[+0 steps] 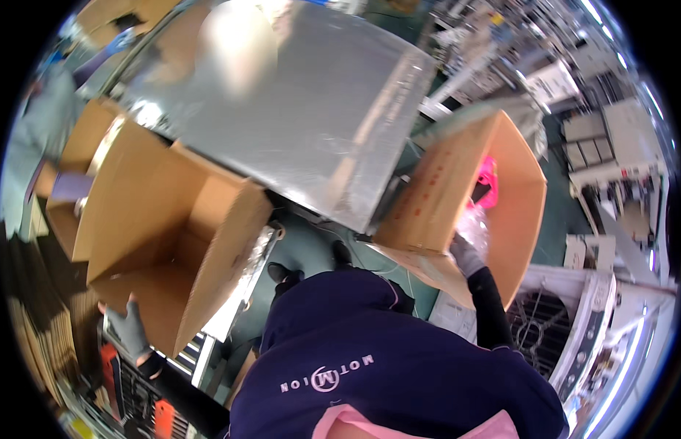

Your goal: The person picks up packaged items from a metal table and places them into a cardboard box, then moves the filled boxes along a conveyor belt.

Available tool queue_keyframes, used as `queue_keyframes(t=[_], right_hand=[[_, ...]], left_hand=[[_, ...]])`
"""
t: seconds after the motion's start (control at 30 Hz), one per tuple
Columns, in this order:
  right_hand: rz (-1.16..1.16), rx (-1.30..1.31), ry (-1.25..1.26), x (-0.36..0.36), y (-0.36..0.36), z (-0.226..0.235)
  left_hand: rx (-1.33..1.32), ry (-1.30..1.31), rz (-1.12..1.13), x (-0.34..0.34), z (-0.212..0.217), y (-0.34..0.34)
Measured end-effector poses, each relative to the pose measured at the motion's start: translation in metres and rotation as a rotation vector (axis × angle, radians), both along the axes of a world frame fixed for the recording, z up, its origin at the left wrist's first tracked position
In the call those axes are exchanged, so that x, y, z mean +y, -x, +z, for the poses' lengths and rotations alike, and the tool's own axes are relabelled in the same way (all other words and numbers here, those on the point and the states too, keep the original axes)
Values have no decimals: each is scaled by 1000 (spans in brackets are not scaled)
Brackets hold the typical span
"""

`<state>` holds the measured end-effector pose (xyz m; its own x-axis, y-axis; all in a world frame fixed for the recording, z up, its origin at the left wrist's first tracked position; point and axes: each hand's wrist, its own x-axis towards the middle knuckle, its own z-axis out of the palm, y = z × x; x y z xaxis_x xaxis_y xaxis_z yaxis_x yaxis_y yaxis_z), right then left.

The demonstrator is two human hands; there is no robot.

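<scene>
The right grip (468,257), in a grey glove, reaches inside the right carton (437,186), at the clear plastic (476,225); whether its fingers are closed on it, I cannot tell. The left grip (130,329), gloved too, is spread wide at the lower edge of the left carton (139,208).

The plastic looks thin, crinkled and glossy, so probably light, soft and slippery; a gathered fold should hold better than a flat face. Just above it lies a bright pink thing (490,183), smooth-looking, perhaps moulded. Both cartons are matt brown board, boxy and open, likely light and stiff at the corners but springy along the walls; rims or bottom corners suit a hold. Beyond spreads the silvery, shiny counter (304,110), crossed by a tan strip (373,121).
</scene>
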<state>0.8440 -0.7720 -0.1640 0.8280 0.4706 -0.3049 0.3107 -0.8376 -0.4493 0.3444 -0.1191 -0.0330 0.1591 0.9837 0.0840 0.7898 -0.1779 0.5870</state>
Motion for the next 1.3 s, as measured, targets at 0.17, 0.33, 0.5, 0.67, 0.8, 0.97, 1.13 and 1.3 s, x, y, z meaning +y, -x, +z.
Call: queue_keyframes(t=[0.17,0.33,0.5,0.67,0.8,0.97,1.13,1.3], right_hand=[[-268,164,109,-3,-38,-11],[-479,110,404,20,-45,8],[-645,11,727,42,-67,34],[-205,-412,777,173,-160,147],[225,-754,149,396,-192,175],[817,-737,53,629,-199,168],[534,-282,291,706,-197,84],[348,-677,47,667,-144,-29]], left_hand=[[-205,51,76,-19,13,-12],[-444,90,-5,-29,20,-16],[-503,176,43,-30,42,-33],[-340,139,105,-11,47,-18],[-67,-281,259,2,73,-47],[-42,-381,-98,17,113,-105],[283,-362,-377,24,131,-163],[362,-207,-460,23,105,-174]])
